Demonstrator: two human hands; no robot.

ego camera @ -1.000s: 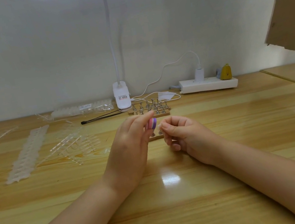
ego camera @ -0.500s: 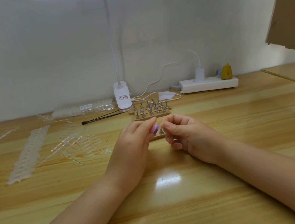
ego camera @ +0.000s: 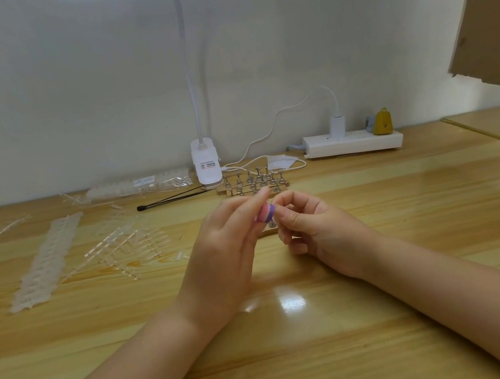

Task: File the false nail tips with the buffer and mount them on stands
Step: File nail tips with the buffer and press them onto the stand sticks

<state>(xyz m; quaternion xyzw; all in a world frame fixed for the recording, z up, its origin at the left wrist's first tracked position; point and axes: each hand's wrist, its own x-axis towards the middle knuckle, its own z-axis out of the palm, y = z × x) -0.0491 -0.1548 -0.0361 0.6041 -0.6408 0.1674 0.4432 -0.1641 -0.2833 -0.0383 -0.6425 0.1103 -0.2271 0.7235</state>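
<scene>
Left hand (ego camera: pixel 221 261) grips the pink-and-purple buffer (ego camera: pixel 265 213), mostly hidden behind its fingers. Right hand (ego camera: pixel 311 225) has its fingertips pinched against the buffer; the nail tip there is too small to see. Stands (ego camera: pixel 254 182) sit just behind.

White clip lamp (ego camera: pixel 206 163), power strip (ego camera: pixel 354 145), yellow object (ego camera: pixel 382 122) on strip.

Both hands raised, fingers (ego camera: pixel 293 215) pinched
</scene>
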